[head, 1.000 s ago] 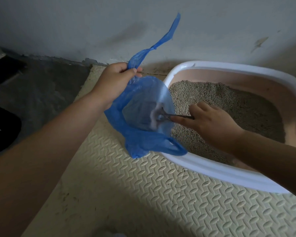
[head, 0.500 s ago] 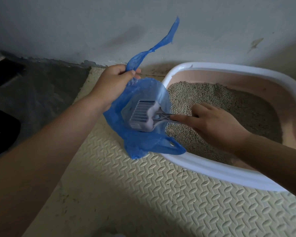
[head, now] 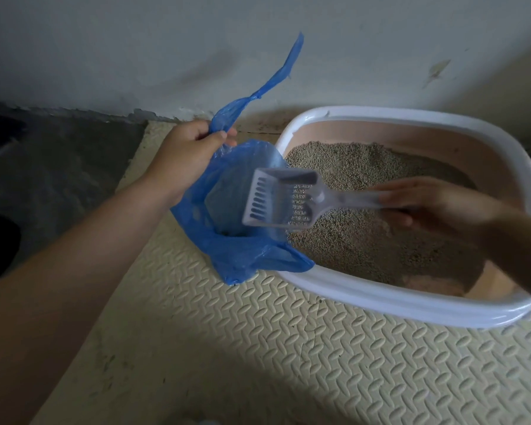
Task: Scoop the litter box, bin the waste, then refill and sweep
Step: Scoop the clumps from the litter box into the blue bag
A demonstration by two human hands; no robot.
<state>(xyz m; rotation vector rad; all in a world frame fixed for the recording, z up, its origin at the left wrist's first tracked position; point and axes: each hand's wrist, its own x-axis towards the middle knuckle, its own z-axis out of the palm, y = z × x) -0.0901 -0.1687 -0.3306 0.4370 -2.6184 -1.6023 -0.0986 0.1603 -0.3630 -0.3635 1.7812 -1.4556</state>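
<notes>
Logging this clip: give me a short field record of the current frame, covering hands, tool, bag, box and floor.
left hand: grips the blue bag by its upper edge, holding it open beside the litter box
right hand: holds the scoop by its handle; blurred
scoop: slotted, looks empty, above the bag mouth and box edge
litter box: white rim, pink inside, holds granular litter
floor: cream patterned mat under the box

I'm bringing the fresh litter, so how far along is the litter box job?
Nothing finished yet; scooping is in hand. The left hand grips the blue bag open against the litter box; the right hand holds the empty-looking scoop at its mouth. Left: binning the bag, refilling the litter, thin at the near corner, and sweeping the speckled mat.
</notes>
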